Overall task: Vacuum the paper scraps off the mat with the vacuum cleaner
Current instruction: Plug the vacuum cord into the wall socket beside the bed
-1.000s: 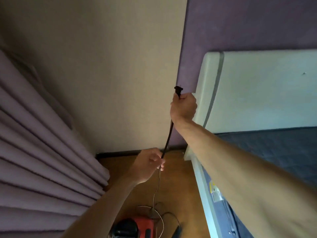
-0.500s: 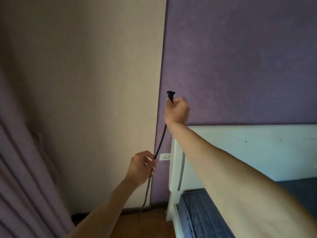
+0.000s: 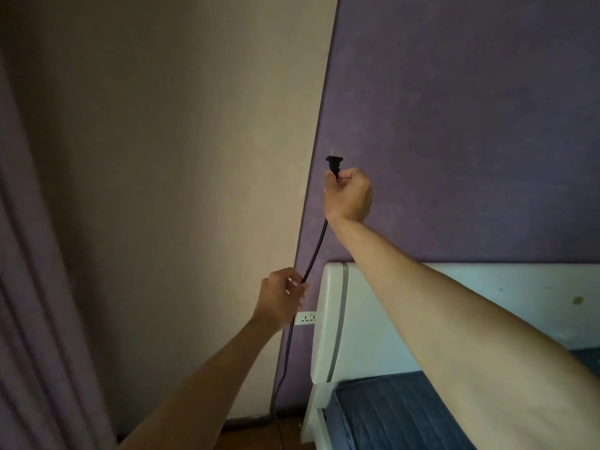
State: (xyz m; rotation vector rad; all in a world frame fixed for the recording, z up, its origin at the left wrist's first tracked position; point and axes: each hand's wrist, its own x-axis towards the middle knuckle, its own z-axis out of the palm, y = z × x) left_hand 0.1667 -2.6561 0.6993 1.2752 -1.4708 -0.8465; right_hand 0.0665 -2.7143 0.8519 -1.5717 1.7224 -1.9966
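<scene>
My right hand [image 3: 349, 196] is raised in front of the purple wall and grips the black power cord just below its plug [image 3: 333, 164], whose prongs point upward. The black cord [image 3: 313, 258] runs down from that fist to my left hand [image 3: 281, 298], which pinches it lower down. Below my left hand the cord hangs to the floor. A white wall socket [image 3: 307, 318] sits on the purple wall just right of my left hand, beside the headboard. The vacuum cleaner, the mat and the paper scraps are out of view.
A white headboard [image 3: 334, 319] and a bed with a dark blue mattress [image 3: 389, 414] fill the lower right. Purple curtains [image 3: 39, 287] hang along the left. A beige wall [image 3: 178, 157] meets the purple wall [image 3: 454, 108] at the corner.
The view has tilted up from the floor, so the red vacuum cleaner has dropped out of sight and the wall socket has come into view. Both hands keep hold of the cord.
</scene>
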